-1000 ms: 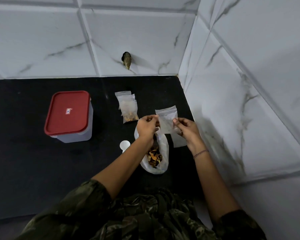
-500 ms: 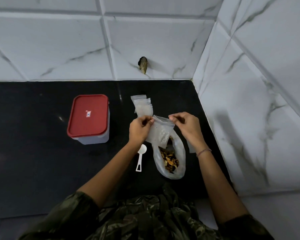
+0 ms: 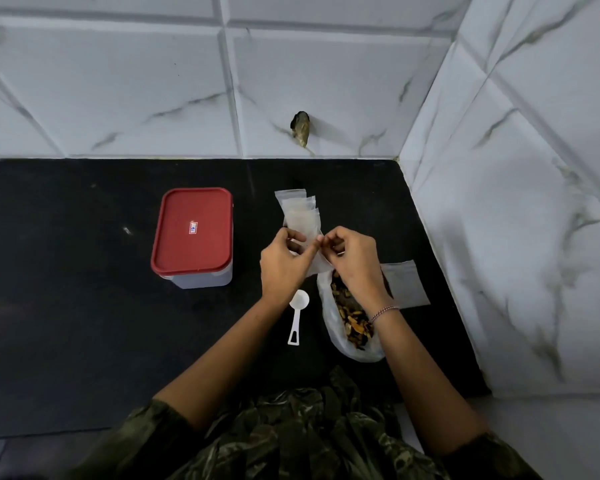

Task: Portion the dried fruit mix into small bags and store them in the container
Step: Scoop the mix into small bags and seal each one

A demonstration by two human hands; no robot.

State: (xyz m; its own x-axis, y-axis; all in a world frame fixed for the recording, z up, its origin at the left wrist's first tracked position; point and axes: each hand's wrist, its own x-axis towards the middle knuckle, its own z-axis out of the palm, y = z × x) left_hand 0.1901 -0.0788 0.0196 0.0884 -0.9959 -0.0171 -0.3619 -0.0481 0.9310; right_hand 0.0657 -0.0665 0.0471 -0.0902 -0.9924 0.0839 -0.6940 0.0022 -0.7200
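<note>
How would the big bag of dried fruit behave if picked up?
Probably floppy: the big bag is thin plastic, slumped on the counter. Loose fruit pieces would likely shift toward the lowest end. Seems light, only partly filled.

The left hand [image 3: 282, 265] and right hand [image 3: 354, 261] covered most of the small bag [image 3: 316, 269] pinched between them, hiding its mouth, and the near end of the stacked bags [image 3: 298, 211]. The right wrist [image 3: 378, 299] hid part of the fruit bag [image 3: 352, 327]. The label [image 3: 193, 229] on the red lid [image 3: 191, 247] was too small to read.
</note>
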